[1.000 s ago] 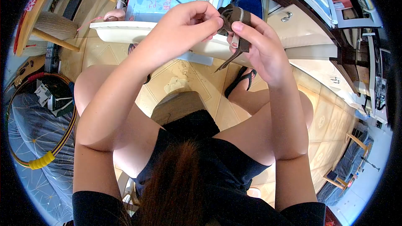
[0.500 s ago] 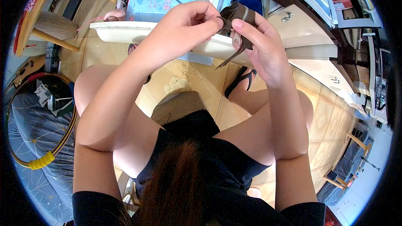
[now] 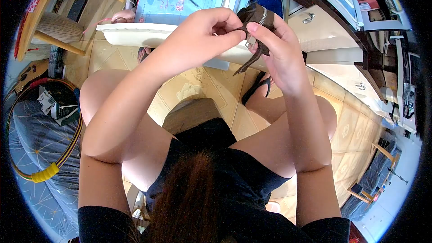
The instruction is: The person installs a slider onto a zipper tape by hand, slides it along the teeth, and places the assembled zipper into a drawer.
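Observation:
A dark brown zippered cloth piece (image 3: 262, 24) is held up between my two hands, above the edge of the white drawer. Its metal zipper teeth curve along the top, and a silver pull (image 3: 250, 42) hangs near my right thumb. My right hand (image 3: 281, 42) grips the cloth between thumb and fingers. My left hand (image 3: 216, 33) pinches the left edge of the cloth with thumb and forefinger. A narrow loose end (image 3: 246, 65) of the cloth dangles below.
An open white drawer (image 3: 130, 36) holds a blue booklet (image 3: 164, 6). A wooden stool (image 3: 31, 22) stands at the upper left. The hoop with yellow tape (image 3: 45, 172) leans at the left. White cabinet doors (image 3: 326, 24) are on the right.
My left hand has dipped slightly and moved a little to the right. The cloth has tilted a little in my fingers, and the silver pull shows more clearly than half a second ago.

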Demonstrator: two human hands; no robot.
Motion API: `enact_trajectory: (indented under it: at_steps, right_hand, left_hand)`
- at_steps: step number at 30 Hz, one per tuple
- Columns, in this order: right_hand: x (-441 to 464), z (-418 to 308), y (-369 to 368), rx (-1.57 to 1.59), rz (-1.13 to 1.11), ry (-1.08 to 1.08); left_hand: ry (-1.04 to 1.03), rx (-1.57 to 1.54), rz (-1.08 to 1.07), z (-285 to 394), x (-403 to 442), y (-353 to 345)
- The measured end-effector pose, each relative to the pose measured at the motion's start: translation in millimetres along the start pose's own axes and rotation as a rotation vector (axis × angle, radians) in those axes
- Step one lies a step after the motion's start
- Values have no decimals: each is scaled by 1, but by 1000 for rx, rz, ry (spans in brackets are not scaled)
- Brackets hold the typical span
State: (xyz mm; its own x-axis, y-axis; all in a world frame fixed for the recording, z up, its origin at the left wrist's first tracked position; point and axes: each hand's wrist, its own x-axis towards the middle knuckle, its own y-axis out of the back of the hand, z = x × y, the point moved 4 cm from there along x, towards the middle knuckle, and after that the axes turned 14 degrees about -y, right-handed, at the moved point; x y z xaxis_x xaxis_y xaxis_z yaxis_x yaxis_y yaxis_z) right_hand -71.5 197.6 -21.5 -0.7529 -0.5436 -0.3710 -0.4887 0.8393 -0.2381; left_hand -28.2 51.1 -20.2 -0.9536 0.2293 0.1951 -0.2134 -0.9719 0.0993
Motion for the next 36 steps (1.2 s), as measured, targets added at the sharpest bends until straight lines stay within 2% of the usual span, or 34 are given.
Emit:
enact_trajectory:
  at_steps: [4, 13, 23, 29, 32, 36]
  right_hand:
    - [2, 0, 0, -37, 28, 63]
    - [-2, -5, -4, -75, -95, -15]
    - [-2, -3, -7, -94, -120, -33]
    - [-1, 1, -7, -56, -129, -24]
    - [1, 2, -3, -35, -155, -20]
    - [0, 3, -3, -3, -160, -28]
  left_hand:
    - [-6, -24, 19, -1, 1, 4]
    - [9, -15, 85, 3, 1, 8]
    - [-52, -38, 97, 4, 3, 7]
    - [-40, -43, 182, 5, 2, 5]
    - [-111, 15, 256, 0, 2, 7]
    - [-64, 75, 124, 2, 3, 8]
